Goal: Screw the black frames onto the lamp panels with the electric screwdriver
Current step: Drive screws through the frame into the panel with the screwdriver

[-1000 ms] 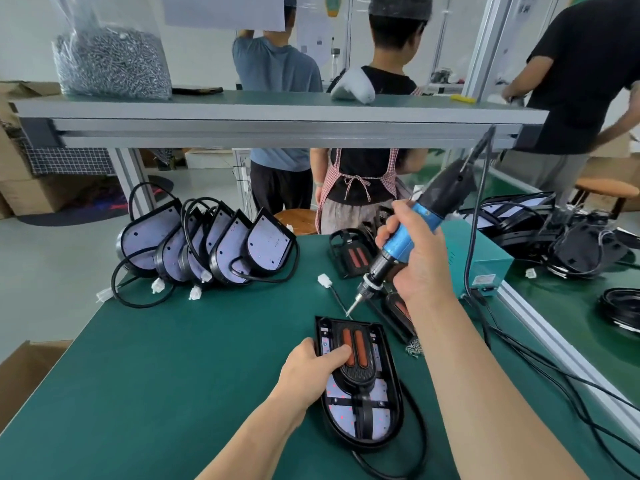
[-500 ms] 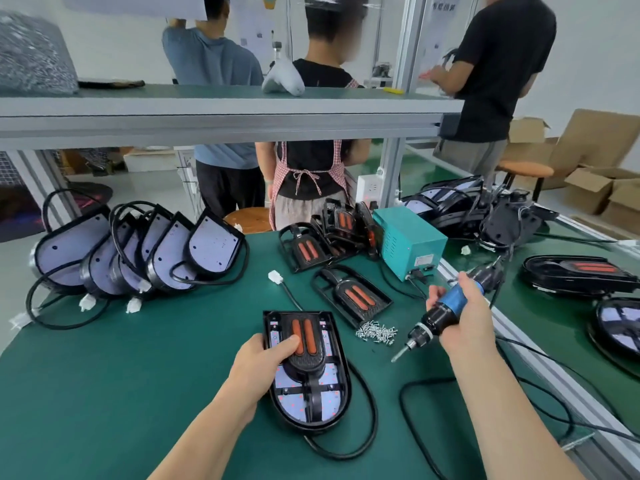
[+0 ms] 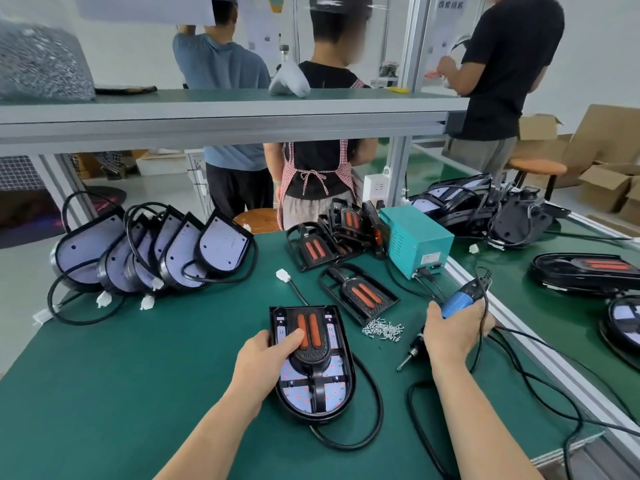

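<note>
A lamp panel (image 3: pixel 313 398) lies flat on the green table (image 3: pixel 114 393) in front of me, with a black frame (image 3: pixel 310 337) bearing two orange strips laid on top. My left hand (image 3: pixel 261 358) rests on the panel's left edge, its thumb pressing on the frame. My right hand (image 3: pixel 453 332) grips the blue and black electric screwdriver (image 3: pixel 450 311), held low over the table to the right of the panel, with the bit pointing down and left. A small pile of screws (image 3: pixel 382 330) lies between panel and screwdriver.
Several bare lamp panels (image 3: pixel 156 252) with cables lean in a row at the back left. Loose black frames (image 3: pixel 358 294) lie behind the screws beside a teal power box (image 3: pixel 414 242). More lamps (image 3: pixel 585 273) cover the right bench. Three people stand behind the shelf (image 3: pixel 221 110).
My right hand has carried the screwdriver from above the panel's top edge down and to the right, near the screw pile. The left hand has stayed on the frame.
</note>
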